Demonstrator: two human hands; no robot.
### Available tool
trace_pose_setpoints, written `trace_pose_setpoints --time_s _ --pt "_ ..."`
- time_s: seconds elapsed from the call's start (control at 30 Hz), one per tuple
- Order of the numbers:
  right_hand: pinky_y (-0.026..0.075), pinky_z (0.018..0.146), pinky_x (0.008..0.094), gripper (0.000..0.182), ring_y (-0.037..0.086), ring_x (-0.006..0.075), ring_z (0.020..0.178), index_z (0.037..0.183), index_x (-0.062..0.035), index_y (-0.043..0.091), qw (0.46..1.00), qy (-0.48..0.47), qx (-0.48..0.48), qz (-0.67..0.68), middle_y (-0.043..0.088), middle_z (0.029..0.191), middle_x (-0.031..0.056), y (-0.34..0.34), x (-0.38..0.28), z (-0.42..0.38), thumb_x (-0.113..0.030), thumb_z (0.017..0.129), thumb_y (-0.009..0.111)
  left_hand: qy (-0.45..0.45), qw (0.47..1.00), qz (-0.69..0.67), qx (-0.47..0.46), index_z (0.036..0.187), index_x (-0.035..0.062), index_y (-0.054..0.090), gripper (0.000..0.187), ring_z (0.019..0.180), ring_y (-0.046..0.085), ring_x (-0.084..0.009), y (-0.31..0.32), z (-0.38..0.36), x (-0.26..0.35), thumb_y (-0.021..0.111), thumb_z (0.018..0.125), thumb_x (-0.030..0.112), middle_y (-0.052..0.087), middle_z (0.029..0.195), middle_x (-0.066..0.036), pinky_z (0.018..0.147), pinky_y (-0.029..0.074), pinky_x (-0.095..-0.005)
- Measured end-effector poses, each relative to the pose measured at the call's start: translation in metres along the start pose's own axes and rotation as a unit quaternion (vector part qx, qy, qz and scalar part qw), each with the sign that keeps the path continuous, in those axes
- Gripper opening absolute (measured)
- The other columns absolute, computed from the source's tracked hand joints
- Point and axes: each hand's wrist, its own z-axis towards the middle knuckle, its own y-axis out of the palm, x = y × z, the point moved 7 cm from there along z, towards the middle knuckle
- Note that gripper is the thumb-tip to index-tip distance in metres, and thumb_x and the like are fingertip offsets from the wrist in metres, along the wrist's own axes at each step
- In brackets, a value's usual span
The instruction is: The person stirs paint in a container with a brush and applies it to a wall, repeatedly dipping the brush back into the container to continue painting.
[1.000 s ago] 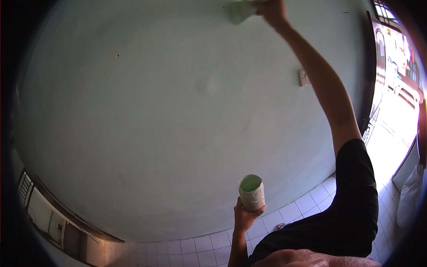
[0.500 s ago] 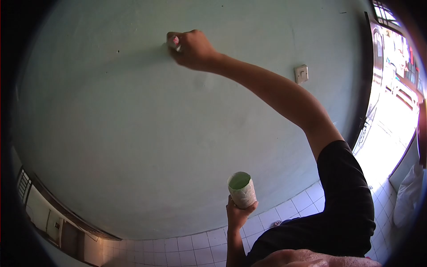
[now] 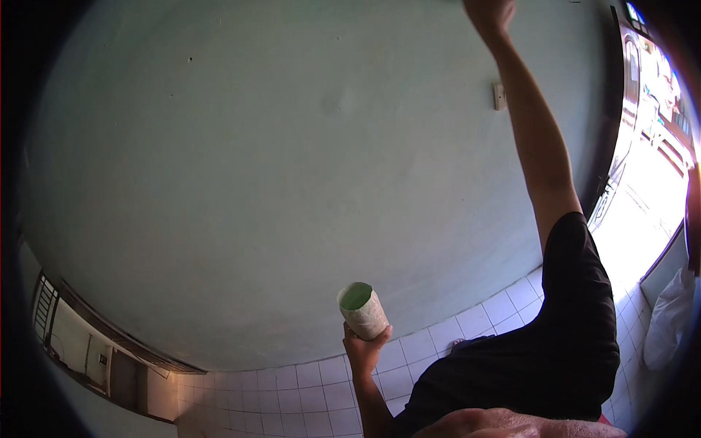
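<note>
Right arm fully extended, up and forward, nearly straight from the black short sleeve [image 3: 577, 292] to the wrist; right hand [image 3: 489, 13] sits at the very top edge of view against the pale green painted wall [image 3: 255, 182]. Hand is cut off by the frame, so can't tell how far the fingers are curled or whether it grips anything. Left arm bent, forearm rising from the bottom of view, left hand [image 3: 364, 344] held low and near the body, well apart from the right. Left fingers wrapped closed around the base of a small paint-smeared whitish cup with green paint inside [image 3: 363, 310]; cup tilted slightly left, open mouth facing up, thumb side showing on the right of its base. Cup hangs in front of the lower wall, just above the white square-tiled floor [image 3: 307, 394]. White wall switch plate [image 3: 499, 95] sits on the wall just left of the raised forearm. Bright open doorway [image 3: 650, 146] on the right, a white sack [image 3: 668, 321] below it.
</note>
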Motion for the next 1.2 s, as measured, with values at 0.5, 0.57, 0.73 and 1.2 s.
trace_pose_setpoints --time_s 0.5,0.57,0.73,1.2 --pt "0.059 0.074 0.0474 0.033 0.076 0.0343 0.084 0.095 -0.0088 0.077 0.872 0.101 -0.347 0.329 0.078 0.091 0.0157 0.096 -0.184 -0.096 -0.036 0.078 0.085 0.084 0.995 0.058 -0.018 0.128 -0.004 0.058 0.078 0.098 0.076 -0.0292 -0.001 0.006 0.021 0.098 0.069 0.028 0.076 0.11 -0.018 0.088 0.061 -0.042" --pt "0.057 0.064 0.0449 0.024 0.074 0.0324 0.073 0.094 0.0016 0.073 0.864 0.159 -0.312 0.362 0.073 0.076 0.0189 0.063 -0.118 -0.052 -0.022 0.092 0.075 0.083 0.995 0.059 -0.004 0.127 -0.0042 0.059 0.077 0.099 0.076 -0.0295 0.003 0.004 0.006 0.098 0.069 0.028 0.075 0.11 -0.018 0.089 0.061 -0.0424" --pt "0.056 0.067 0.0561 0.016 0.07 0.047 0.078 0.093 -0.0038 0.067 0.989 0.014 -0.077 0.122 0.072 0.082 0.0252 0.057 -0.005 0.002 -0.02 0.092 0.065 0.01 0.997 0.074 0.024 0.135 0.0 0.054 0.081 0.107 0.07 -0.0251 0.002 -0.001 -0.025 0.097 0.07 0.021 0.07 0.121 -0.013 0.096 0.057 -0.0393" --pt "0.058 0.072 0.0501 0.02 0.072 0.0389 0.08 0.11 -0.0167 0.072 0.919 -0.065 -0.285 0.265 0.073 0.085 0.0172 0.09 -0.279 -0.04 -0.018 0.094 0.06 0.034 0.998 0.04 -0.038 0.136 0.0 0.055 0.082 0.106 0.071 -0.0241 0.001 0.002 0.027 0.098 0.07 0.022 0.071 0.12 -0.013 0.095 0.058 -0.039"
